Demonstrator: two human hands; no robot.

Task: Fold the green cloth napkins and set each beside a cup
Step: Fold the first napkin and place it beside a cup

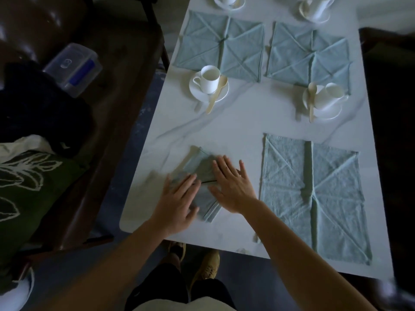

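Note:
A small folded green napkin (pixel 203 168) lies near the front left corner of the white marble table (pixel 238 129). My left hand (pixel 177 202) and my right hand (pixel 231 185) both press flat on it with fingers spread. An unfolded green napkin (pixel 289 189) lies spread flat to the right of my hands. Two more unfolded napkins lie farther back, one on the left (pixel 202 43) and one on the right (pixel 289 55). A white cup on a saucer (pixel 210 80) with a wooden spoon stands mid-left. Another cup (pixel 332 95) lies tilted on its saucer mid-right.
Two more cups on saucers (pixel 229 1) (pixel 318 7) stand at the table's far edge. A brown sofa on the left holds a clear plastic box (pixel 71 68) and a green patterned cushion (pixel 24 182). A dark chair (pixel 390 131) stands at the right edge.

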